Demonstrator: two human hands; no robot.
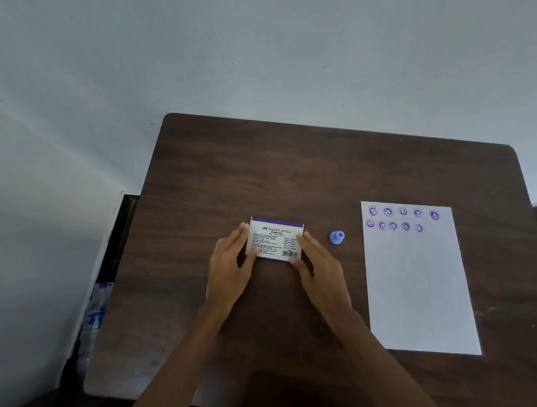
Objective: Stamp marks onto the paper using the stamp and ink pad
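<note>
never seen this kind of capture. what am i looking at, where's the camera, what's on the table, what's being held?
There is no machine here: a person works with two bare hands. The single picture comes from a wide-angle camera worn on the person's head, looking forward and down, so the arms enter from the bottom edge.

On the dark wooden table lie three things. In the middle is a stamp pad box, white with a purple strip along its far edge and printed text facing up; it looks closed. To its right sits a small blue stamp, touched by neither hand. Further right is a white sheet of paper with ten purple round marks in two rows near its top.

The left hand and right hand grip the box by its two short sides.
</note>
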